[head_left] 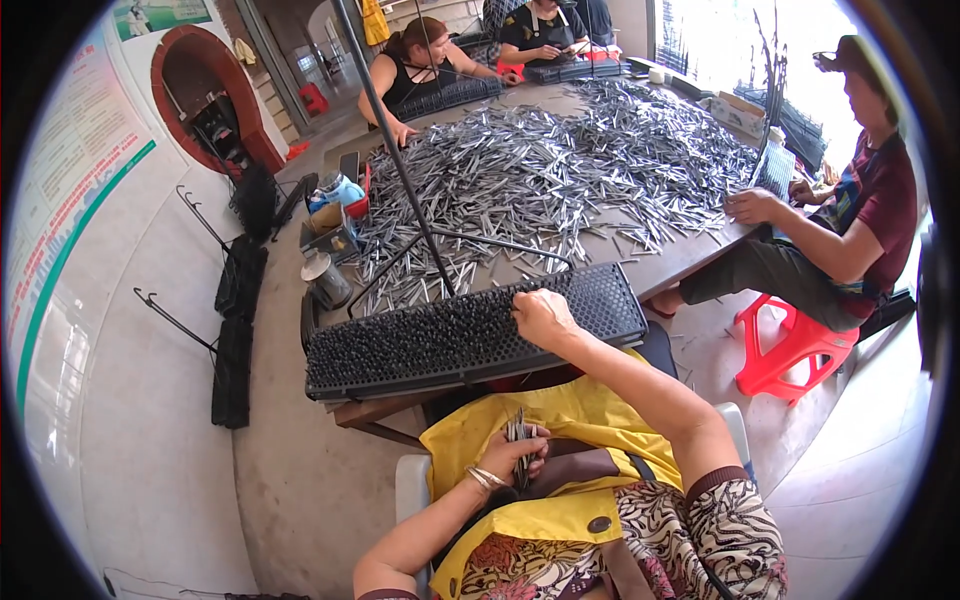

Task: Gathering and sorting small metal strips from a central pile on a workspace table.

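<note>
A long black perforated rack (612,306) lies along the near edge of the table, its handle frame rising behind it. Dark slim pieces (420,340) stand packed in the holes of its left and middle part; bare holes show at its right end. My right hand (543,317) is closed over the rack where the packed part meets the bare holes. Its fingertips are pinched, and what they hold is too small to make out. Over the yellow apron (560,515) on my lap, my left hand (508,460) is wrapped round a bundle of thin grey sticks (520,432).
A large heap of similar grey sticks (530,160) covers the table (690,262). Left of it stand a metal can (325,280) and a box of small items (330,235). Three people work around the table, one on a red stool (790,345). More black racks (236,345) line the left wall.
</note>
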Demonstrator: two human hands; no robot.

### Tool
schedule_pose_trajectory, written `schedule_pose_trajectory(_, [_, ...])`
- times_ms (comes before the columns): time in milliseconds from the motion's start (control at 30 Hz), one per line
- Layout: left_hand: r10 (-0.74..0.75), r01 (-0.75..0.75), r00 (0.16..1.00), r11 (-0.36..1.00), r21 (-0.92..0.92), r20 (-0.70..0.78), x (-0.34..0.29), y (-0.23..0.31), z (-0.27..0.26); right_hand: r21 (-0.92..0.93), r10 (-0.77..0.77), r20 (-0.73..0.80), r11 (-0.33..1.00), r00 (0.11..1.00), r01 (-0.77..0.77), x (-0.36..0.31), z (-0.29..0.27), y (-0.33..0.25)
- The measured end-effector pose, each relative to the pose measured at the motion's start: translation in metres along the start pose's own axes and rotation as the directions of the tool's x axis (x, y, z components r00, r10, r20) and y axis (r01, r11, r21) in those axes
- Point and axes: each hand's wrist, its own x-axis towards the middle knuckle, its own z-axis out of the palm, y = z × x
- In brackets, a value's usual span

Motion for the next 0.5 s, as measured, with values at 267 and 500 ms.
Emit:
schedule_pose_trajectory(267, [0.014,-0.015,0.999,1.0,-0.02,-0.049,-0.003,0.001,0.004,-0.043,-0.16,0.171,0.985,0.972,0.17,-0.002,-0.006,0.0])
schedule_pose_trajectory(500, [0.072,-0.072,0.997,0.986,-0.152,-0.007,-0.01,0.008,0.006,0.453,-0.26,-0.003,0.86,0.966,0.233,-0.054,-0.013,-0.044])
